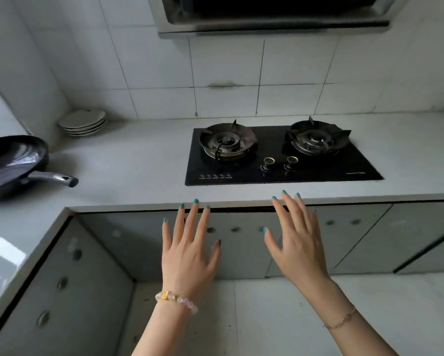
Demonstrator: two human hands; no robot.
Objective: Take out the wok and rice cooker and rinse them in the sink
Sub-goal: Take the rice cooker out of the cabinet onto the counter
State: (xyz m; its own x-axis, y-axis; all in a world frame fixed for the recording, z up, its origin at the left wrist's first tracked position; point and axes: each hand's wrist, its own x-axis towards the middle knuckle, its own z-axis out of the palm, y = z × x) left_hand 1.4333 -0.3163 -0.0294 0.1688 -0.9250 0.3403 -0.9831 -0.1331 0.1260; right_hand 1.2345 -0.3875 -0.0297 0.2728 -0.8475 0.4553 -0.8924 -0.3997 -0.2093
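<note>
Black wok [9, 163] at 9 o'clock, flat on the pale countertop [138, 160], partly cut off by the left frame edge, dark handle [54, 178] pointing toward 3 o'clock. Untouched, well apart from both hands.

Just beyond it, at 10 o'clock, a stack of pale plates [83, 122] in the counter corner, close against the tiled wall [293, 73], near the wok but not touching it.

At 6 o'clock, the left hand [187, 255]: back up, fingers straight and spread wide, holding nothing, teal nails, a pink bead bracelet [176, 300] with a gold charm on the wrist. At 5 o'clock, the right hand [296, 242]: likewise spread wide and holding nothing, a thin chain [343, 321] round the wrist. Side by side yet apart, both in front of the grey cabinet doors [241, 253], fingertips reaching up to the counter's front edge; cannot tell whether touching it.

Toward 2 o'clock, set into the countertop, a black glass hob [359, 165] with 2 burners [226, 142] side by side and 2 round knobs [268, 163] near its front edge. At 12 o'clock, above the hob, the underside of a hood [275, 29], dark inside.

Along the bottom, between 5 and 7 o'clock, pale tiled floor [280, 317] under the forearms
</note>
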